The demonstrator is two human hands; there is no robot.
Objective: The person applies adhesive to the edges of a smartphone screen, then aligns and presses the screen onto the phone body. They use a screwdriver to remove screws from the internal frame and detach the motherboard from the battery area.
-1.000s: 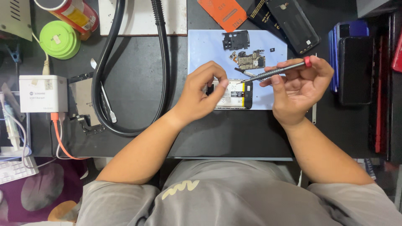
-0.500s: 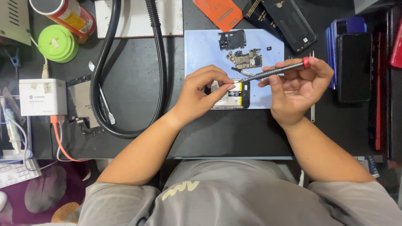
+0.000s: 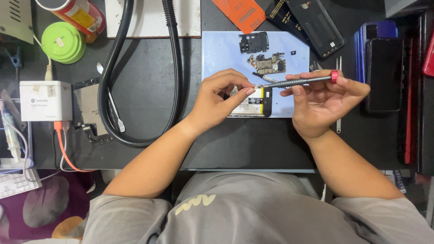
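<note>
1. Yellow-and-white, the battery face of the opened phone (image 3: 251, 102) lies on a pale blue mat (image 3: 217, 54), directly under the left hand's fingertips and just left of the driver's tip.
2. The left hand (image 3: 221, 97) is closed in a pinch, thumb against forefinger, over the phone's upper edge; what it pinches is too small to see, perhaps a screw.
3. The right hand (image 3: 323, 101) grips a slim grey screwdriver (image 3: 298, 82) with a red cap. The tool lies nearly level, cap toward the right past the fingers, tip toward the phone's top edge near the pinch.
4. Judging by this, the work in hand is a fastener step at the phone's top edge: one hand tends the tiny part while the other brings the tip to it.
5. The next move calls for the tip tilted down onto the spot beneath the pinch, with the phone kept from sliding.
6. Beyond the grip, further up the mat, lie a circuit board (image 3: 270, 64) and a black frame piece (image 3: 254, 42).
7. Right of the driver hand, dark phones (image 3: 383, 74) are stacked; left of the pinch, a black hose (image 3: 174, 77) loops over the dark table (image 3: 253, 144).
</note>
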